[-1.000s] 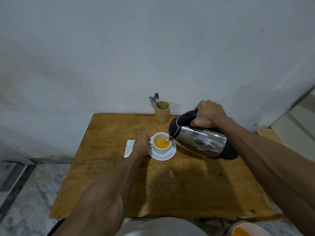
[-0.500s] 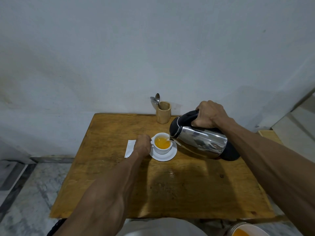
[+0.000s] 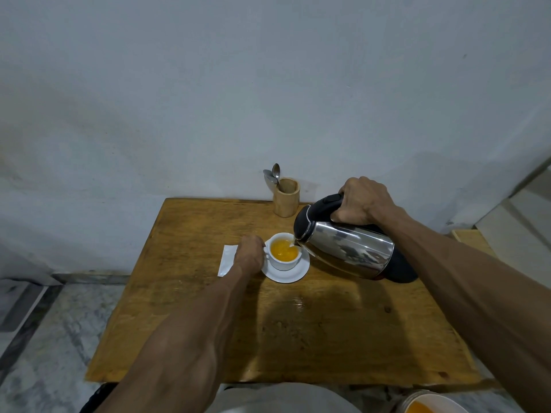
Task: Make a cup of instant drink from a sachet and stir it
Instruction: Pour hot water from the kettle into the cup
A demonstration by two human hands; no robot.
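Observation:
A white cup (image 3: 283, 263) holding orange liquid stands on a white saucer (image 3: 295, 274) near the middle of the wooden table (image 3: 313, 332). My left hand (image 3: 249, 255) grips the cup's handle from the left. My right hand (image 3: 362, 201) holds the black handle of a steel kettle (image 3: 346, 248), tilted with its spout over the cup's right rim, and water runs into the cup. A white sachet (image 3: 227, 260) lies flat just left of my left hand, partly hidden by it.
A wooden holder (image 3: 286, 197) with spoons (image 3: 273, 176) stands at the table's back edge against the wall. A round container (image 3: 429, 403) with orange contents sits at the bottom right, off the table. A wet patch (image 3: 298, 302) lies in front of the saucer.
The kettle stays tilted over the cup and the orange liquid level has risen slightly. Both hands keep their grips.

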